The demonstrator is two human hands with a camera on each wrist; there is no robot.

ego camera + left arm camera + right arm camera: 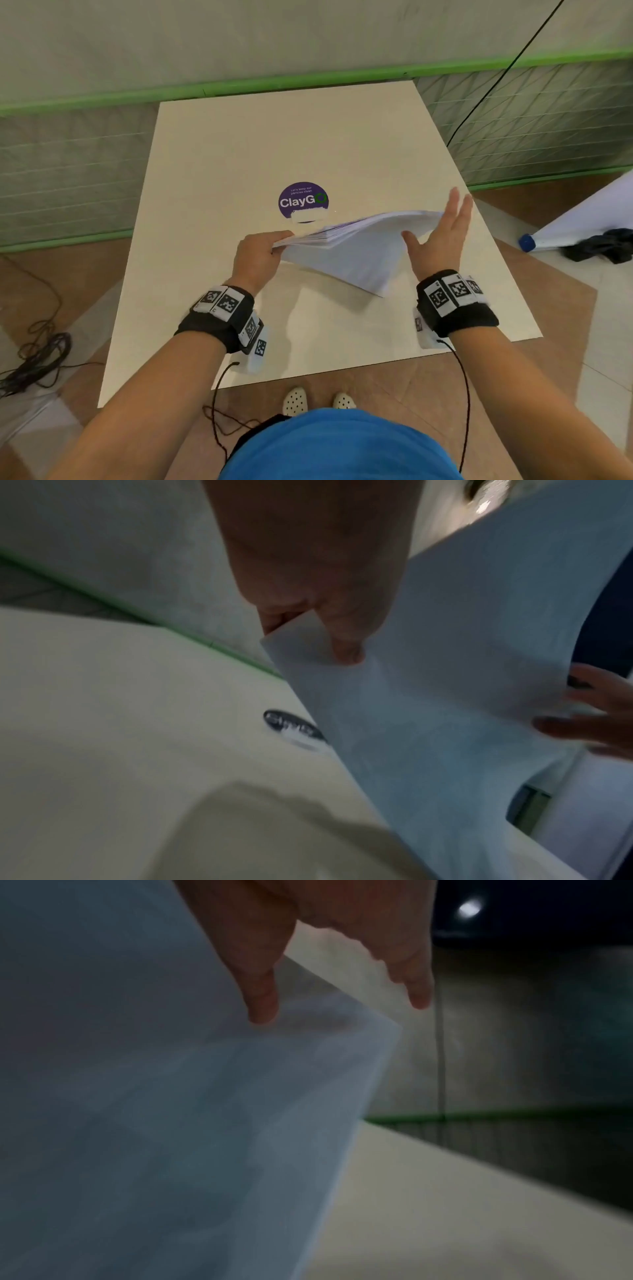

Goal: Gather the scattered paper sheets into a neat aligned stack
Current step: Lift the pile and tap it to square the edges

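A bundle of white paper sheets [356,250] is lifted off the cream table [239,154], tilted, with its lower corner near the tabletop. My left hand [263,250] pinches the bundle's left end, thumb on the near face [346,642]. My right hand [442,233] stands with straight fingers flat against the right end of the paper sheets [171,1123]. In the left wrist view the paper sheets [445,669] curve away toward the other hand's fingertips [582,723]. The top edges of the sheets are fanned and uneven.
A round purple ClayGo sticker [303,202] lies on the table just behind the paper. A green-trimmed mesh partition [513,113] runs behind the table. Cables [37,353] lie on the floor at left; a dark cloth and a white board [596,240] lie at right.
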